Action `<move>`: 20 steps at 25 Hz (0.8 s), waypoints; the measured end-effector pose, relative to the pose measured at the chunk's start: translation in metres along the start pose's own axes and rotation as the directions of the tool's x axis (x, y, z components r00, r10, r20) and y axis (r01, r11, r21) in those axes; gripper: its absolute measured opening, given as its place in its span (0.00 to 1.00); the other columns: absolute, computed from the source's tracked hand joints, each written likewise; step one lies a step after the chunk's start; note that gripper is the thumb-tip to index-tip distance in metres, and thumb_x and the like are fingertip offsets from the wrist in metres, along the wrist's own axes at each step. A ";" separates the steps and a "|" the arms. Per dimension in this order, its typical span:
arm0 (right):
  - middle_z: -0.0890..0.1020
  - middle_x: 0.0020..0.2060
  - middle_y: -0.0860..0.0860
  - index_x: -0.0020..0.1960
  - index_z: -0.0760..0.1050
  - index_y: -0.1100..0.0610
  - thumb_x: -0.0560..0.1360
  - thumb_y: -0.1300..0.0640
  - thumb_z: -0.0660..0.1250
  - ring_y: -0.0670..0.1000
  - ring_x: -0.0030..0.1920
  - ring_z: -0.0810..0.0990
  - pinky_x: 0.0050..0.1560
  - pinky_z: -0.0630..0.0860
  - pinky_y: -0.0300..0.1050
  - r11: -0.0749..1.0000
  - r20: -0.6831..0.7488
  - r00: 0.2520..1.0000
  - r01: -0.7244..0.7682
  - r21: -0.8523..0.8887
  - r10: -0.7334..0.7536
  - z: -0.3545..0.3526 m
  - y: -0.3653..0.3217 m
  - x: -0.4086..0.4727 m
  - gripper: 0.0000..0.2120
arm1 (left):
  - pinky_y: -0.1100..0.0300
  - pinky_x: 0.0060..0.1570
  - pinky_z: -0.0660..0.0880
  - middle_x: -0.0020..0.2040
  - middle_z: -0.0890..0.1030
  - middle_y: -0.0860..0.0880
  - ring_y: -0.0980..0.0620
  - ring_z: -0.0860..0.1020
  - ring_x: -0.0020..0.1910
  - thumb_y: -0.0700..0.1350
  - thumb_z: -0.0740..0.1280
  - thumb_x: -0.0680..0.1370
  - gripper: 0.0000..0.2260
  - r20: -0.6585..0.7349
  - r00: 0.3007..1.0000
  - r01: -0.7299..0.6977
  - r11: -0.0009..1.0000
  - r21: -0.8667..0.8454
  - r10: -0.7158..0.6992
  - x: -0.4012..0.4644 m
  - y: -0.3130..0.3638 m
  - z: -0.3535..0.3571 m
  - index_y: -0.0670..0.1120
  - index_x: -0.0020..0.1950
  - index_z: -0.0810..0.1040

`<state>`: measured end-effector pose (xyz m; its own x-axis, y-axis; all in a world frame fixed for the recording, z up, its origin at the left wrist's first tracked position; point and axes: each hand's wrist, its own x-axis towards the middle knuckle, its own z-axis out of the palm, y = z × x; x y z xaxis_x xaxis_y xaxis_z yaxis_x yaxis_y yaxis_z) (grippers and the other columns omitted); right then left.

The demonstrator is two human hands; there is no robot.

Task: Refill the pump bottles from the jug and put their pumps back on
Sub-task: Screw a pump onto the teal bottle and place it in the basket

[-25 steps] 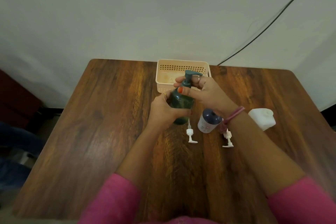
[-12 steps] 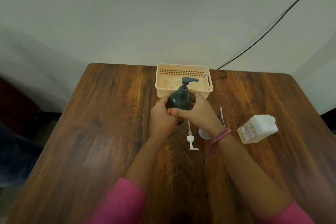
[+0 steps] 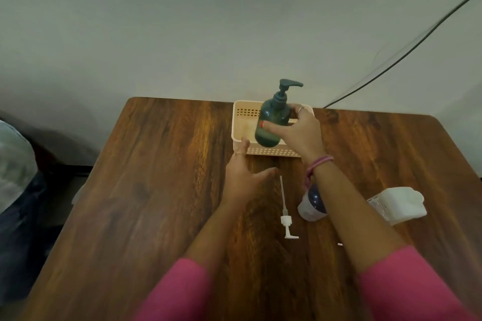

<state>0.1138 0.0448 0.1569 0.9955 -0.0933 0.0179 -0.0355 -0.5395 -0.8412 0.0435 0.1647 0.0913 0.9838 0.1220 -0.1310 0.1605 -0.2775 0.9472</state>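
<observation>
over the table (image 3: 156, 190), dark green bottle (image 3: 272, 122) wears its pump (image 3: 285, 87).

A dark green pump bottle (image 3: 272, 122) with its green pump screwed on stands upright over the beige basket (image 3: 241, 135). A white-and-blue bottle (image 3: 311, 203) stands open on the table; a loose white pump (image 3: 286, 219) lies beside it. The white jug (image 3: 399, 204) lies tipped at right
</observation>
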 end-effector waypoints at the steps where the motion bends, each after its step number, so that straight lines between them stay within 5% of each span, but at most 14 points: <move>1: 0.77 0.55 0.47 0.62 0.72 0.54 0.63 0.48 0.78 0.46 0.55 0.75 0.54 0.73 0.38 1.000 -0.012 1.000 0.005 -0.010 -0.005 0.005 -0.001 0.019 0.31 | 0.61 0.65 0.66 0.73 0.67 0.50 0.54 0.65 0.71 0.49 0.77 0.68 0.42 0.018 0.999 0.032 0.999 0.023 -0.033 0.001 -0.010 0.000 0.47 0.76 0.59; 10: 0.77 0.62 0.52 0.66 0.72 0.57 0.66 0.53 0.78 0.53 0.62 0.75 0.62 0.70 0.46 0.979 0.049 0.982 -0.174 -0.107 0.180 0.077 0.055 0.099 0.32 | 0.58 0.62 0.73 0.64 0.74 0.54 0.57 0.73 0.62 0.46 0.71 0.74 0.24 0.144 0.965 0.227 0.973 -0.037 -0.220 0.002 -0.067 0.009 0.51 0.69 0.69; 20: 0.75 0.64 0.53 0.68 0.69 0.58 0.65 0.51 0.78 0.54 0.64 0.73 0.63 0.68 0.45 0.961 0.154 0.964 -0.180 -0.210 0.215 0.093 0.080 0.113 0.35 | 0.63 0.58 0.74 0.60 0.77 0.56 0.61 0.75 0.58 0.45 0.69 0.76 0.19 0.194 0.955 0.236 0.971 -0.031 -0.226 0.003 -0.078 0.014 0.50 0.66 0.72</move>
<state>0.2316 0.0694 0.0412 0.9661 -0.0767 -0.2467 -0.2320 -0.6774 -0.6981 0.0349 0.1730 0.0129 0.9183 -0.0061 -0.3960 0.3858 -0.2114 0.8980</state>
